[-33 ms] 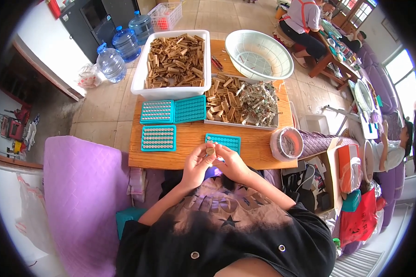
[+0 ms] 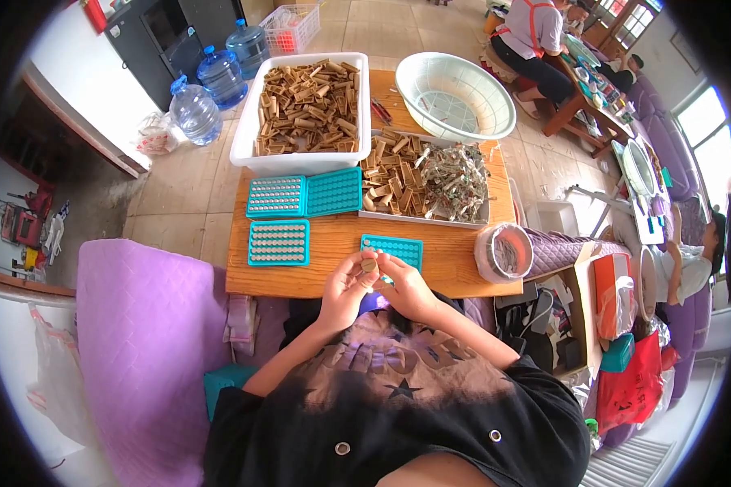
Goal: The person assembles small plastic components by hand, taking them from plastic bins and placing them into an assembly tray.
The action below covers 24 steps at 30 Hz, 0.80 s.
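My left hand (image 2: 343, 286) and my right hand (image 2: 404, 286) meet at the near edge of the wooden table (image 2: 333, 247). Between the fingertips of both hands is a small tan block (image 2: 369, 264). Just beyond the hands lies a teal tray (image 2: 395, 247) with rows of small holes. To the left lies a filled teal tray (image 2: 278, 242). Behind that one is an opened pair of teal trays (image 2: 304, 195). Whether the tan block touches the near tray I cannot tell.
At the back, a white tub (image 2: 248, 138) holds many tan blocks, beside a white basin (image 2: 455, 93) and a metal tray (image 2: 424, 217) of blocks and scraps. A clear round container (image 2: 503, 252), water bottles (image 2: 195, 109), a purple cushion (image 2: 146, 341) and other seated people (image 2: 536, 32) surround the table.
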Motion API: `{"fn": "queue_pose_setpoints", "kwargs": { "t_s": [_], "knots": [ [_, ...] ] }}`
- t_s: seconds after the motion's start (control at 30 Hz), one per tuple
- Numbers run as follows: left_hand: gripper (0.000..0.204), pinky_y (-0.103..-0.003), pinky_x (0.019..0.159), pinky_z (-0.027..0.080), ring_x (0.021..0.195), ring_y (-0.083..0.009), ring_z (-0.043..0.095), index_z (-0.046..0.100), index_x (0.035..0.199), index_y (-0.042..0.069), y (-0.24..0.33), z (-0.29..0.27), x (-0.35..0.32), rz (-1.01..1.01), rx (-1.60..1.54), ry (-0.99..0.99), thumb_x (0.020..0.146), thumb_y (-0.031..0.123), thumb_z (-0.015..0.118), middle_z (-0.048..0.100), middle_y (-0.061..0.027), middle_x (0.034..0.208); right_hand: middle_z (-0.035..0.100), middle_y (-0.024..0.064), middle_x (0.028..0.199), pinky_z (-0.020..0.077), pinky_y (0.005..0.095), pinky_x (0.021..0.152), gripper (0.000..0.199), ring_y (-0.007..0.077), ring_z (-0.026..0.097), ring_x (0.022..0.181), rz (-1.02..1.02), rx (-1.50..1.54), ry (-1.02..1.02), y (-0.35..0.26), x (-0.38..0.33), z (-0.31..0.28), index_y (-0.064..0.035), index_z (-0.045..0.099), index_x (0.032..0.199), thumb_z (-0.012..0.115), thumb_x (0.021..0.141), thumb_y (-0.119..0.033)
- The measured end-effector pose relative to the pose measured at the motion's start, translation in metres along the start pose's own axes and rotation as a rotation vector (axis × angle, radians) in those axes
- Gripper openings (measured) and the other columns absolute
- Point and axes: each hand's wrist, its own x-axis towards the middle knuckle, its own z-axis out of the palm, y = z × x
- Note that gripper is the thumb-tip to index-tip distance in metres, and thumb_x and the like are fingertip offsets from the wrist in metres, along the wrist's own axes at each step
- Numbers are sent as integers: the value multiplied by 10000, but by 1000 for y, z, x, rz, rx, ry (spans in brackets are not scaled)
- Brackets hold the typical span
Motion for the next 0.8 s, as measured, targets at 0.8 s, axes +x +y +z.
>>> {"fn": "queue_pose_setpoints", "kwargs": {
  "t_s": [0.8],
  "knots": [
    [349,-349,682,503,845,-323,632,562,1093,30,20,25,-8,390,845,39,750,-4,614,631,-154,921,615,132,1053,488,336,809,372,245,610,949,-101,122,17,-38,3,-22,-11,555,1133,662,796,-129]
  ]
}}
